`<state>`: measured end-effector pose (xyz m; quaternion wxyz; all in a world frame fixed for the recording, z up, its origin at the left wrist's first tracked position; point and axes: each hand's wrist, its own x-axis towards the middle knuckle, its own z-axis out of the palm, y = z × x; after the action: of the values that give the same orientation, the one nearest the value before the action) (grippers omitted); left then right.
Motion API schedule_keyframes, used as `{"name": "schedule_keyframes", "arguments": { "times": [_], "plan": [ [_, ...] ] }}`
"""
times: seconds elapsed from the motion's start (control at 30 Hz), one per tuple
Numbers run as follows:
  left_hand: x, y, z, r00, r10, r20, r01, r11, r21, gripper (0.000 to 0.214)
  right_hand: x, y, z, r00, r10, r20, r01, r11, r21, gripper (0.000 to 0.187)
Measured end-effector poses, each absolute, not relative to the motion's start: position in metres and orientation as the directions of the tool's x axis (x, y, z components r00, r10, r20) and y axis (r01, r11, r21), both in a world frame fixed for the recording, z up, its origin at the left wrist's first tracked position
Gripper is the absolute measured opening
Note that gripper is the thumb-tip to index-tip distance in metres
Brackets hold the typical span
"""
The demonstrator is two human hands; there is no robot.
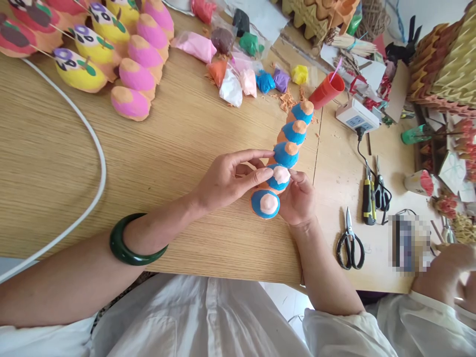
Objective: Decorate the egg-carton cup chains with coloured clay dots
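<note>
A row of orange clay figures with blue caps [293, 133] runs across the wooden table [167, 163]. My left hand [230, 179] pinches the pale pink top of one blue-capped figure [278, 177] with thumb and fingers. My right hand [299, 198] cups the same figure from the right, fingertips on its cap. The nearest figure [265, 204] lies just below, against my right hand. A green bangle [128, 245] circles my left wrist.
Pink-and-orange and yellow clay figures [137, 74] lie at the back left. Bagged clay lumps [238, 79], a red cup [327, 90], a power strip [356, 115], black scissors [349, 243] and a cutter [368, 196] lie around. A white cable [97, 148] curves left. Another person's hand [446, 270] is at the right.
</note>
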<state>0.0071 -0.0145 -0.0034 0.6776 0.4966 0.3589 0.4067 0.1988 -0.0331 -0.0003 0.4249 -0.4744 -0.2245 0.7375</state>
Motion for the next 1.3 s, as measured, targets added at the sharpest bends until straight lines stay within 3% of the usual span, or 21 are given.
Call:
{"name": "schedule_keyframes", "arguments": {
  "times": [0.27,0.43,0.7,1.07,1.3],
  "plan": [
    [0.006,-0.016,0.002,0.436,0.898,-0.061,-0.099,0.115,0.988,0.07,0.199,-0.032,-0.001,-0.178,0.85,-0.495,-0.354,-0.525,-0.774,0.033],
    [0.006,-0.017,0.001,0.436,0.9,-0.029,-0.151,0.105,0.983,0.06,0.198,-0.033,0.0,-0.159,0.853,-0.498,-0.355,-0.52,-0.777,0.034],
    [0.008,-0.017,0.003,0.48,0.873,-0.09,-0.238,0.228,0.944,0.071,0.202,-0.037,0.0,-0.154,0.893,-0.422,-0.338,-0.449,-0.827,0.027],
    [0.007,-0.018,0.001,0.576,0.817,-0.024,-0.327,0.258,0.909,0.061,0.204,-0.039,-0.004,-0.092,0.953,-0.287,-0.34,-0.301,-0.891,0.025],
    [0.007,-0.017,0.001,0.555,0.824,-0.113,-0.354,0.357,0.865,0.057,0.199,-0.042,-0.006,-0.009,0.978,-0.209,-0.265,-0.204,-0.943,0.021]
  ]
}}
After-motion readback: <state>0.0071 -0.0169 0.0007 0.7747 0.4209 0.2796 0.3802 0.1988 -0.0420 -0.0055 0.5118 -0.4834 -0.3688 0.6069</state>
